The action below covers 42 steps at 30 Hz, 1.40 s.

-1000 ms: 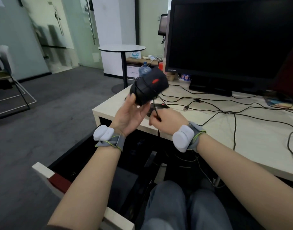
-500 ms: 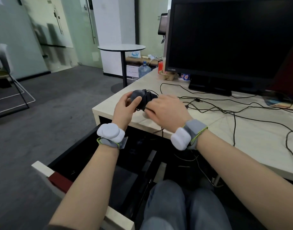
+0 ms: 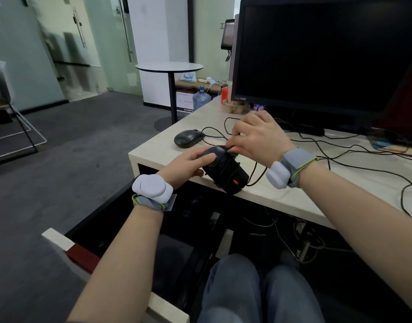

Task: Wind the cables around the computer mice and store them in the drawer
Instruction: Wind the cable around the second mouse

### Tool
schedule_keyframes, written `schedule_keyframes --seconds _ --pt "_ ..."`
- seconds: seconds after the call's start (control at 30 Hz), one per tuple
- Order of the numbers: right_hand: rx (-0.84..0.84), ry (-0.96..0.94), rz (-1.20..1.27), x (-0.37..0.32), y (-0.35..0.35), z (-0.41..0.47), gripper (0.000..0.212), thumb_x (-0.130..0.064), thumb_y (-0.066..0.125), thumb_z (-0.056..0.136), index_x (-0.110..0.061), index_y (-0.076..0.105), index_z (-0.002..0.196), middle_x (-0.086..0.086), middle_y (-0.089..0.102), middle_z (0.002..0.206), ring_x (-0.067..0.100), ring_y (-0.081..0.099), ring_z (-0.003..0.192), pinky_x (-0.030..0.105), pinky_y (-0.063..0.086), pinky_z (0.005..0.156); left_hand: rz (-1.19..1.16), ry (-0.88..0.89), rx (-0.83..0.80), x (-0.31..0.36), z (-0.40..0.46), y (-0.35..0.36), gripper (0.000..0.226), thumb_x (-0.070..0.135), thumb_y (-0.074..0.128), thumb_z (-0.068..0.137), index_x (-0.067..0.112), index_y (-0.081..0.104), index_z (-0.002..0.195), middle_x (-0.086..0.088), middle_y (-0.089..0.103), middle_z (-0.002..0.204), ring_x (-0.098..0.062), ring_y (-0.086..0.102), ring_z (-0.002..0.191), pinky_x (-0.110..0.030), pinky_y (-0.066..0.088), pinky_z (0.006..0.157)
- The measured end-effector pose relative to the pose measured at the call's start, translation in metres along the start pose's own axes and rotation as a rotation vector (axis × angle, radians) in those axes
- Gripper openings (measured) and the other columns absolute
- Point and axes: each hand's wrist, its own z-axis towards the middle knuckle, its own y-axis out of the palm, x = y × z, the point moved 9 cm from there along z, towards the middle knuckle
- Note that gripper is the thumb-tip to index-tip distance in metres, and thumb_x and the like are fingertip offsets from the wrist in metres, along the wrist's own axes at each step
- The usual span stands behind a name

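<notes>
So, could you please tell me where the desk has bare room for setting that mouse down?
Bare desk lies at the front-left corner, before the second mouse. Loose cables crowd the stretch right of the right hand.

Black mouse [image 3: 226, 170] with a red wheel; dark grey second mouse [image 3: 188, 138]; black cables [image 3: 340, 157]; beige desk [image 3: 281, 197]; black monitor [image 3: 316, 54]; grey wristbands [image 3: 293, 163] edged green.

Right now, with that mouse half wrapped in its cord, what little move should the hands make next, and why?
Probably one more turn of cable: the left hand grips the black mouse, the right hand pinches the cord at its top, and a slack loop hangs unwound beside it. The open drawer below waits.
</notes>
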Motion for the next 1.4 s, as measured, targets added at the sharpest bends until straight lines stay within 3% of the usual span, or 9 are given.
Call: schedule_keyframes --seconds 0.23,0.37,0.5,0.6,0.77,0.93,1.03,1.2,1.4 --pt "0.061 0.054 0.169 0.004 0.001 -0.001 0.032 -0.032 0.047 0.087 -0.014 0.071 0.079 0.003 0.070 0.084 0.024 0.066 0.085 0.038 0.048 0.080 -0.487 0.026 -0.203 0.010 -0.009 0.023 0.032 0.023 0.036 0.093 0.013 0.056 0.116 -0.006 0.067 0.108 -0.018 0.062 0.098 -0.031 0.050 0.082" --pt "-0.091 0.245 0.613 0.005 0.022 -0.001 0.021 -0.014 0.049 0.085 0.002 0.063 0.081 0.014 0.059 0.079 0.027 0.050 0.073 0.030 0.032 0.067 -0.743 0.061 -0.187 0.021 -0.007 0.023 0.048 0.042 0.077 0.066 0.014 0.071 0.104 -0.001 0.073 0.104 -0.012 0.068 0.097 -0.026 0.056 0.082" --pt "-0.224 0.403 1.071 -0.015 0.038 0.000 0.036 -0.011 0.043 0.092 -0.024 0.055 0.061 -0.009 0.062 0.059 0.003 0.055 0.058 0.018 0.043 0.064 -0.878 0.111 -0.089 0.023 -0.005 0.014 0.065 0.041 0.091 0.039 0.007 0.074 0.092 -0.006 0.075 0.091 -0.015 0.072 0.079 -0.023 0.058 0.063" --pt "-0.235 0.413 1.296 -0.027 0.039 0.005 0.051 -0.033 0.028 0.098 -0.025 0.060 0.059 0.024 0.064 0.073 0.023 0.052 0.062 0.032 0.045 0.073 -1.014 0.130 0.026 0.022 -0.002 -0.002 0.072 0.038 0.091 0.036 0.006 0.070 0.098 -0.008 0.073 0.089 -0.012 0.070 0.066 -0.018 0.057 0.056" --pt "-0.130 0.506 1.210 -0.021 0.038 0.000 0.057 -0.048 0.021 0.096 -0.026 0.061 0.061 -0.010 0.053 0.048 0.003 0.043 0.048 0.018 0.036 0.058 -0.988 0.155 0.209 0.010 0.006 -0.019 0.052 0.042 0.036 0.093 0.007 0.045 0.131 -0.006 0.063 0.106 -0.009 0.066 0.085 -0.016 0.055 0.077" --pt "-0.294 0.304 0.972 -0.046 0.035 -0.007 0.036 -0.031 0.034 0.098 -0.022 0.065 0.082 -0.011 0.048 0.055 0.001 0.045 0.055 0.024 0.032 0.062 -1.110 0.177 0.512 -0.005 0.001 -0.046 0.029 0.029 0.041 0.098 0.007 0.059 0.092 -0.003 0.073 0.071 -0.010 0.069 0.066 -0.020 0.058 0.067" --pt "-0.364 0.096 0.724 -0.068 0.025 -0.011 0.036 -0.041 0.038 0.095 -0.025 0.066 0.077 -0.005 0.060 0.065 0.009 0.048 0.059 0.029 0.043 0.067 -1.010 0.170 0.674 -0.020 -0.007 -0.064 0.021 0.021 0.047 0.096 0.006 0.057 0.086 -0.006 0.067 0.075 -0.014 0.061 0.075 -0.021 0.055 0.067" --pt "-0.074 -0.025 0.566 -0.076 -0.029 -0.005 0.045 -0.044 0.031 0.094 -0.021 0.064 0.074 0.000 0.064 0.060 0.024 0.060 0.062 0.037 0.046 0.061 -0.683 0.135 0.816 -0.032 -0.012 -0.083 0.029 0.013 0.051 0.094 0.002 0.048 0.121 -0.009 0.056 0.096 -0.011 0.054 0.082 -0.019 0.048 0.073" --pt "0.348 0.100 0.693 -0.033 -0.081 -0.003 0.041 -0.030 0.035 0.092 -0.012 0.068 0.076 -0.006 0.055 0.056 0.017 0.051 0.050 0.030 0.044 0.050 -0.414 0.140 0.673 -0.022 0.001 -0.079 0.027 0.016 0.051 0.094 0.003 0.049 0.118 -0.006 0.060 0.092 -0.012 0.057 0.081 -0.017 0.050 0.069"
